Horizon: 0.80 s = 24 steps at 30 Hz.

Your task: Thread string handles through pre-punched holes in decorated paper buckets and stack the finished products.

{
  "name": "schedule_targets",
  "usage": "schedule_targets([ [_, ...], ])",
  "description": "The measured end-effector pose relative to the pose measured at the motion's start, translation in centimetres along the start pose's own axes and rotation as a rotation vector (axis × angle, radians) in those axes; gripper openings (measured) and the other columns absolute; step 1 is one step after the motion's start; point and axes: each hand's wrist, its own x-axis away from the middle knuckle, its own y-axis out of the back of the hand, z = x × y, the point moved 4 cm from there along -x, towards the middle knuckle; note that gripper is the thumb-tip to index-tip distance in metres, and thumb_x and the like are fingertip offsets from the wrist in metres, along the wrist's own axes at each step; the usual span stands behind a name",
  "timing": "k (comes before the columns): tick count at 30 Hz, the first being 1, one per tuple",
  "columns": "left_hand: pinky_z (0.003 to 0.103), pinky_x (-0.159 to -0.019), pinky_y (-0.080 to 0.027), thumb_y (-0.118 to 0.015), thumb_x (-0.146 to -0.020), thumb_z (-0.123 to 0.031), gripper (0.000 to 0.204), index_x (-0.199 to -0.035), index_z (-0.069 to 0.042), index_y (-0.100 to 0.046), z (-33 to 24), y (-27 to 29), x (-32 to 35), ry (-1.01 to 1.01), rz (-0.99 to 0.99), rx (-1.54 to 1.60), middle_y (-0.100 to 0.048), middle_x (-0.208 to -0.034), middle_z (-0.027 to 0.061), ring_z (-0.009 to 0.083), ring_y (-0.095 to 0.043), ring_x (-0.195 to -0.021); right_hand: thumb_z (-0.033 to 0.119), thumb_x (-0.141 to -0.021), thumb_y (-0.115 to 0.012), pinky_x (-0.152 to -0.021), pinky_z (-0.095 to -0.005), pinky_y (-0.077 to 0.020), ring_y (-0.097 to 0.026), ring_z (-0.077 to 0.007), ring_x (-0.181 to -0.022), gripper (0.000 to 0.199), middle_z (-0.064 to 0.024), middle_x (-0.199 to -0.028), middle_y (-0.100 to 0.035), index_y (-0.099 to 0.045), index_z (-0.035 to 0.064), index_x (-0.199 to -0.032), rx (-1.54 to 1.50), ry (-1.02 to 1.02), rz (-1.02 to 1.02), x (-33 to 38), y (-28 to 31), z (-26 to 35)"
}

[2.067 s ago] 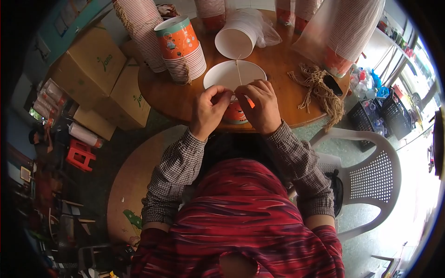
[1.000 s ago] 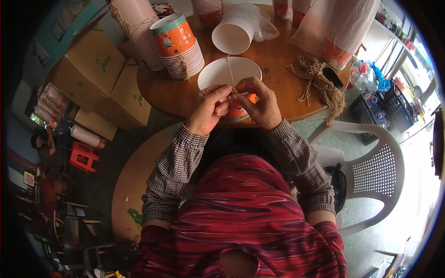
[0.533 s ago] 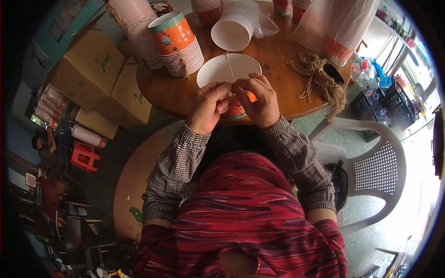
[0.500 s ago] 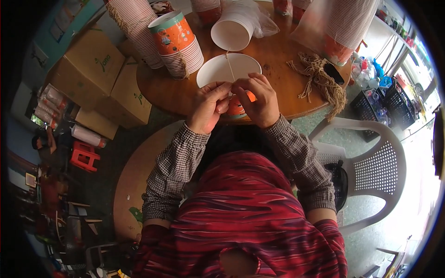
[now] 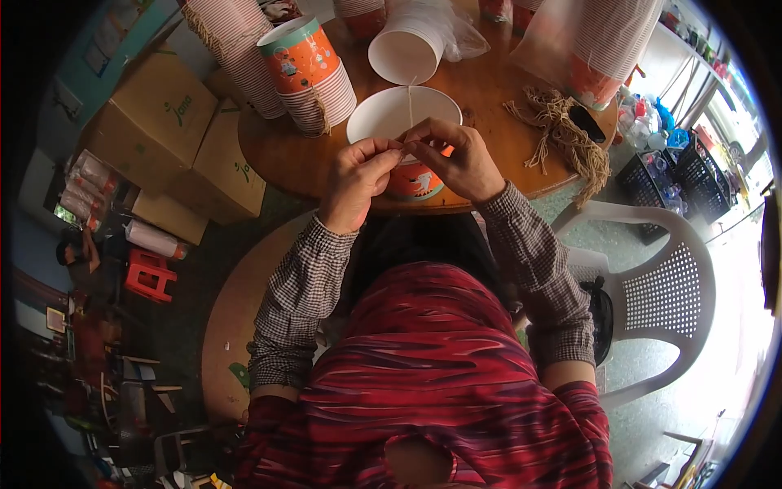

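An orange paper bucket (image 5: pixel 417 181) with a white inside stands at the table's near edge, its opening facing up toward me. A pale cord (image 5: pixel 411 104) runs from its far rim across the opening toward my fingers. Over the near rim, my left hand (image 5: pixel 355 181) pinches with thumb and forefinger. My right hand (image 5: pixel 463 161) meets it there, its thumb and forefinger also pinched together. The fingertips touch and seem to hold the cord's near end, though they hide it. Part of the near rim is covered by my hands.
Stacked paper buckets (image 5: pixel 314 77) stand at the left of the wooden table (image 5: pixel 489 155). A white bucket opening (image 5: pixel 403 57) lies tipped beyond. A bundle of brown cords (image 5: pixel 558 134) lies right, near a bagged stack (image 5: pixel 611 49). A plastic chair (image 5: pixel 664 301) stands at my right.
My right hand has swung lower and closer to my left, fingertips now meeting. Both hands shifted slightly left, and more of the bucket's orange front shows.
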Motion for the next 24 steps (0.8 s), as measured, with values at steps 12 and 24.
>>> schedule_targets([
  [12, 0.014, -0.045, -0.025, -0.063, -0.089, -0.011, 0.014, -0.098, -0.001, -0.065, -0.9, 1.5, -1.9, 0.01, 0.117, -0.177, -0.063, -0.079, -0.0031, -0.0032, -0.038, -0.053, 0.001, -0.09, -0.052, -0.077, -0.0281, -0.0522, -0.064, -0.014, -0.084, 0.005, -0.008, -0.085, -0.063, -0.054, -0.0021, -0.094, -0.023, -0.12, 0.187, -0.5, 0.1, 0.1],
  [24, 0.016, -0.063, -0.044, -0.065, -0.087, -0.01, 0.017, -0.101, 0.001, -0.064, -0.6, 1.5, -2.1, -0.064, 0.063, -0.282, -0.066, -0.087, 0.0021, 0.004, -0.057, -0.071, -0.002, -0.087, -0.054, -0.076, -0.0271, -0.0521, -0.064, -0.0134, -0.081, 0.006, -0.0081, -0.083, -0.064, -0.055, -0.0028, -0.092, -0.077, -0.132, 0.131, -1.3, 0.7, -0.3],
])
